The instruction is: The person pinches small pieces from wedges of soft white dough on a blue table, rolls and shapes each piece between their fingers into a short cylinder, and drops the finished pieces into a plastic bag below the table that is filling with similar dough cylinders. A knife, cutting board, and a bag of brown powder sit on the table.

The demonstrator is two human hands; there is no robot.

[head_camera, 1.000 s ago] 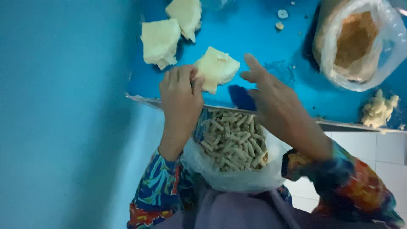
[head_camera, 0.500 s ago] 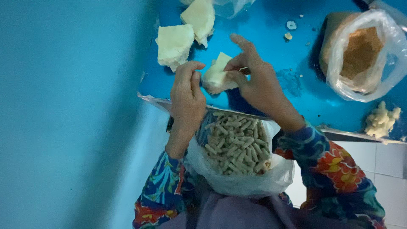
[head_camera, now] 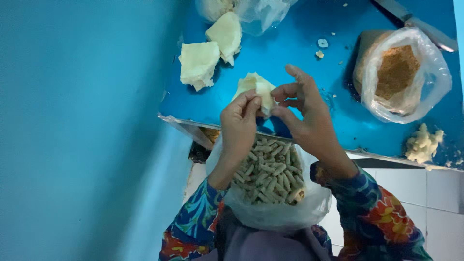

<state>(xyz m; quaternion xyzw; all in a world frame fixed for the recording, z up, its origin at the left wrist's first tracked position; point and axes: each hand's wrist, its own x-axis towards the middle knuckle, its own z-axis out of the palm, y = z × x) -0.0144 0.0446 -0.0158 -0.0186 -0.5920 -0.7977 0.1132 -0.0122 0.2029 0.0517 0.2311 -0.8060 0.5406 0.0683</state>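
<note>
While held over the table (head_camera: 309, 29), dough (head_camera: 256, 89) sits pinched between left hand (head_camera: 240, 121) and right hand (head_camera: 304, 116) fingertips, above bag (head_camera: 270, 212).

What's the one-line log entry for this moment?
left hand: pinching pale dough piece | right hand: pinching same piece | below: bag of small rolls | blue table: two dough chunks, bag of crumbs

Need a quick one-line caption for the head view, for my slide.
Both hands, left hand and right hand, pinch a pale dough piece above a bag of small rolls.
</note>
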